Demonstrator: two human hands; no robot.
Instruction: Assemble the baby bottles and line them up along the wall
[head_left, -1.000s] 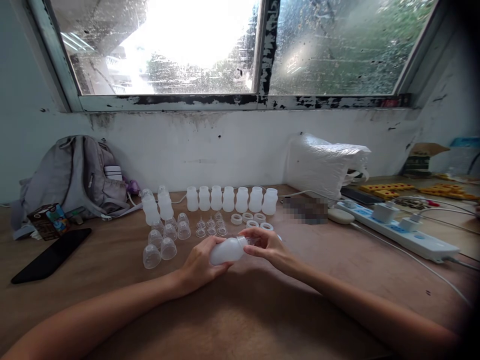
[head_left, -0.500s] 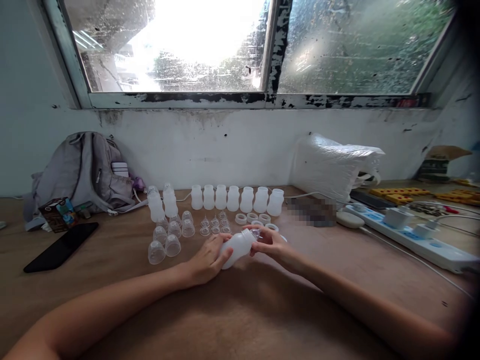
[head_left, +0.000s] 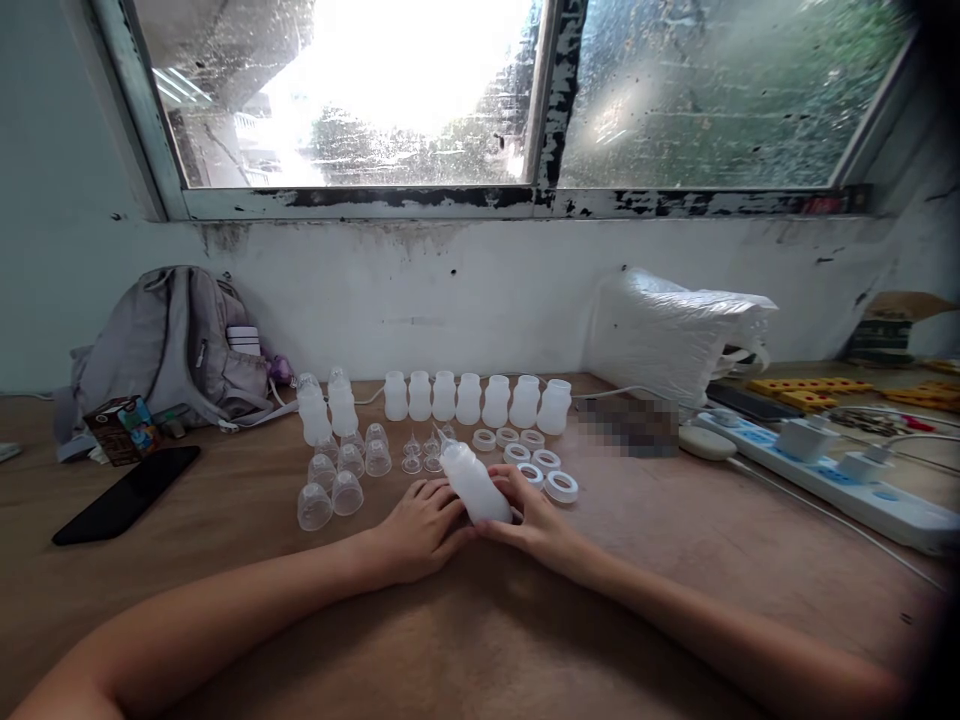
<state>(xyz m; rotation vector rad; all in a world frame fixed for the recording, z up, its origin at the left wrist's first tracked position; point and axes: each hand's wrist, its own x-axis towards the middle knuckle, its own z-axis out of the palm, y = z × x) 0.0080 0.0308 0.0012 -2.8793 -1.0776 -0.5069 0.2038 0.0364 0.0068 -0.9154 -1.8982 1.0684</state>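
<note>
A frosted white bottle [head_left: 478, 487] is tilted, its neck up and to the left, with a clear nipple tip showing beyond the neck. My right hand [head_left: 529, 515] is closed round its lower right end. Against its left side rest the bent fingers of my left hand [head_left: 429, 525]; they also touch the bottle. Behind the hands lie clear nipples [head_left: 412, 458] and several white rings [head_left: 561, 487]. Farther back stands a row of open frosted bottles [head_left: 469, 399]. Clear domed caps [head_left: 314, 506] stand on the left, in front of two capped bottles [head_left: 343, 402].
A phone [head_left: 127, 494], a small box [head_left: 124, 430] and a grey backpack [head_left: 172, 345] are at the left. On the right are a white power strip [head_left: 832, 480] with cables, a plastic-wrapped package [head_left: 667, 335] and yellow pieces [head_left: 810, 388].
The bottle's neck has swung from upper right to upper left. My right hand has moved from the neck to the bottle's lower end, and my left hand has shifted toward its side.
</note>
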